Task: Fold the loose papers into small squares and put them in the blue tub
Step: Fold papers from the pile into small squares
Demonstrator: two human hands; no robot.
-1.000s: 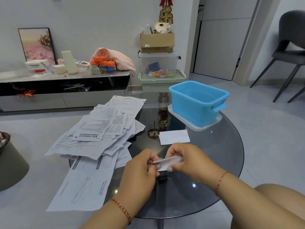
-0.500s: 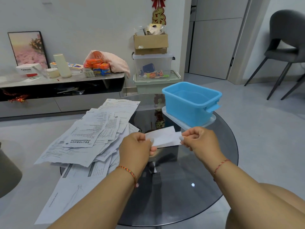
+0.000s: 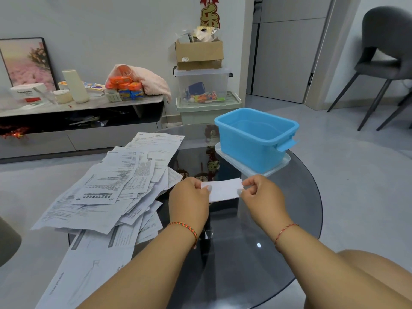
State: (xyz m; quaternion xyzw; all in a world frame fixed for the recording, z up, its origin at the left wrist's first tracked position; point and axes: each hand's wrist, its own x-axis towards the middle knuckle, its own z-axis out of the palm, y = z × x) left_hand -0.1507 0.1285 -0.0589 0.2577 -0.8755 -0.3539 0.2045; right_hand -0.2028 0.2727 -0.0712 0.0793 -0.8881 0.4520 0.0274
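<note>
A small folded white paper (image 3: 223,190) is stretched flat between my hands over the round glass table (image 3: 301,219). My left hand (image 3: 189,200) pinches its left end and my right hand (image 3: 259,197) pinches its right end. The blue tub (image 3: 249,148) stands just beyond them at the table's far right, on a clear lid (image 3: 283,163), and looks empty inside. A sprawling pile of loose printed papers (image 3: 116,188) covers the table's left side and hangs over its edge.
A low TV cabinet (image 3: 78,121) with bottles, snacks and a pink cloth runs along the far left wall. Stacked storage boxes (image 3: 202,90) stand behind the table. A grey chair (image 3: 385,63) is at the far right. My bare knee (image 3: 367,277) shows at the lower right.
Both hands have lifted the folded paper from near the table's front edge and carried it forward, closer to the blue tub. It is now held stretched out between the two hands.
</note>
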